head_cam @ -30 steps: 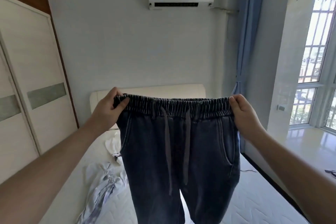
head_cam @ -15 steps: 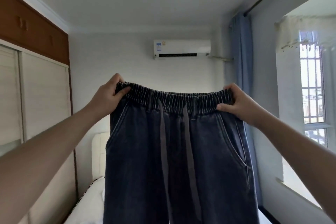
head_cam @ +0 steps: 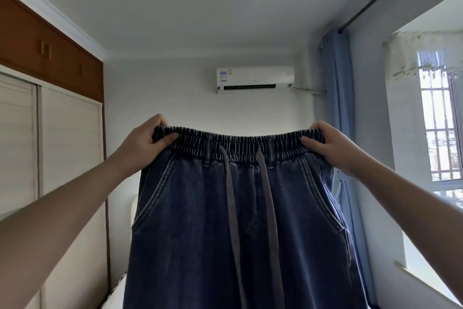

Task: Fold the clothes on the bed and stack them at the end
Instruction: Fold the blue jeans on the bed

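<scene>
Left hand, right hand pinch ribbed elastic waistband, dark denim trousers hanging

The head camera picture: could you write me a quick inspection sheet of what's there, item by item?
Surface: only a pale sliver of the bed shows at lower left.
Job's things: dark blue jeans held up by the elastic waistband, grey drawstrings hanging down.
Clutter: nothing seen.
Grippers: left hand and right hand each grip a waistband corner.
Cables: nothing seen.
Surroundings: wardrobe at left, air conditioner on the wall, blue curtain, barred window at right.
</scene>
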The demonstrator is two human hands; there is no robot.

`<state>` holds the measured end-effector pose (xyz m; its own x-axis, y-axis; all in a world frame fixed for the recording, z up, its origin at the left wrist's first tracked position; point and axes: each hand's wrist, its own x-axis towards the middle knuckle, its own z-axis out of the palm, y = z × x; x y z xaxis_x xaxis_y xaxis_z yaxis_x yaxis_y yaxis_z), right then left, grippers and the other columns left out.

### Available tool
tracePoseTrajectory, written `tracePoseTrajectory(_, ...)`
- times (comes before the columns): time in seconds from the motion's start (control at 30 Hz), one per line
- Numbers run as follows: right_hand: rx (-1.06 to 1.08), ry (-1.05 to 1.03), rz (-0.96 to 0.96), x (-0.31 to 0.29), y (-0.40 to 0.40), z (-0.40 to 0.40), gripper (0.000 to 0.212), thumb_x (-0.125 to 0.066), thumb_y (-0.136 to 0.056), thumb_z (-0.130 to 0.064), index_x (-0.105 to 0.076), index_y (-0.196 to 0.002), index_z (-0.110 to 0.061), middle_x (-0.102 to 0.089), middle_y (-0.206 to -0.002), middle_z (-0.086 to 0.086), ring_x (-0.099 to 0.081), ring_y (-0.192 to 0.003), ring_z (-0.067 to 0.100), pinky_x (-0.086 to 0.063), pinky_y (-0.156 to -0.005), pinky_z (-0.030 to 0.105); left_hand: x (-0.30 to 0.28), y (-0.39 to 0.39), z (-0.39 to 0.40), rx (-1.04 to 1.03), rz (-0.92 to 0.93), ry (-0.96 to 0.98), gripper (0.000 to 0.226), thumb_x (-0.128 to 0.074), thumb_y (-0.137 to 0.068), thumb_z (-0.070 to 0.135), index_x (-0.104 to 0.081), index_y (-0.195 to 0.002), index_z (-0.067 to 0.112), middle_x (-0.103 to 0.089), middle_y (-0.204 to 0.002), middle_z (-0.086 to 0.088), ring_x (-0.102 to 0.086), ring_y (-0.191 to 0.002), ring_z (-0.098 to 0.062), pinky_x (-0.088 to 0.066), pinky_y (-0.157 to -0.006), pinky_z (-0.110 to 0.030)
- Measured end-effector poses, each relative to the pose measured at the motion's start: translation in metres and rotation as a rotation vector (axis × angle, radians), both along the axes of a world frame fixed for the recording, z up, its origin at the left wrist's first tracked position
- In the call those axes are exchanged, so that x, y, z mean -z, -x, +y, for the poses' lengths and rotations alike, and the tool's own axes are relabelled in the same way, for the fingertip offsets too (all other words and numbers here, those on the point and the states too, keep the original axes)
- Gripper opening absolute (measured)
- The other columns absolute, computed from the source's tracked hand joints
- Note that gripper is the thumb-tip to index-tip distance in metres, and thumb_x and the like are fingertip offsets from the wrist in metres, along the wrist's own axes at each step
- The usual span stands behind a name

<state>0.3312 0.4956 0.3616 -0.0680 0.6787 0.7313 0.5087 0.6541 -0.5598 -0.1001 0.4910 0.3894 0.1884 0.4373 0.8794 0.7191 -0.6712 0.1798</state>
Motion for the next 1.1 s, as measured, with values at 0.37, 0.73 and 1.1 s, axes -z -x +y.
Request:
tracePoseTrajectory(0.37,0.198,0.224,0.022,0.025,0.012,0.012,0.043,-0.072,-0.083,-0.05,-0.07,-0.092,-0.008,-0.074,-0.087,0.009,-0.07,-0.083,0.027,-0.055,-0.079,0.037,0.04,-0.03,0.003,-0.07,-0.08,0.114,0.029,-0.063,-0.089,0.048,-0.047,-0.111,0.04,-0.065,-0.093,-0.004,-0.055,-0.071,-0.016,-0.046,-0.066,-0.026)
tracePoseTrajectory(0.73,-0.084,0.439,0.461,0.051,0.043,-0.007,0.034,-0.076,-0.086,-0.025,-0.066,-0.1,0.004,-0.073,-0.076,0.014,-0.068,-0.057,0.021,-0.054,-0.052,0.027,0.069,-0.093,-0.012,0.097,-0.483,0.328,0.021,-0.073,-0.086,0.032,-0.072,-0.081,0.012,-0.073,-0.077,-0.008,-0.071,-0.074,-0.027,-0.057,-0.069,-0.041)
tracePoseTrajectory(1.1,-0.045,0.231,0.426,0.073,0.109,-0.035,0.02,-0.07,-0.088,-0.033,-0.067,-0.1,-0.018,-0.074,-0.091,0.004,-0.071,-0.087,0.024,-0.057,-0.086,0.048,0.095,-0.154,-0.027,-0.076,-0.429,0.228,0.025,-0.067,-0.089,0.036,-0.067,-0.079,0.012,-0.066,-0.071,0.006,-0.062,-0.07,-0.015,-0.044,-0.06,-0.027)
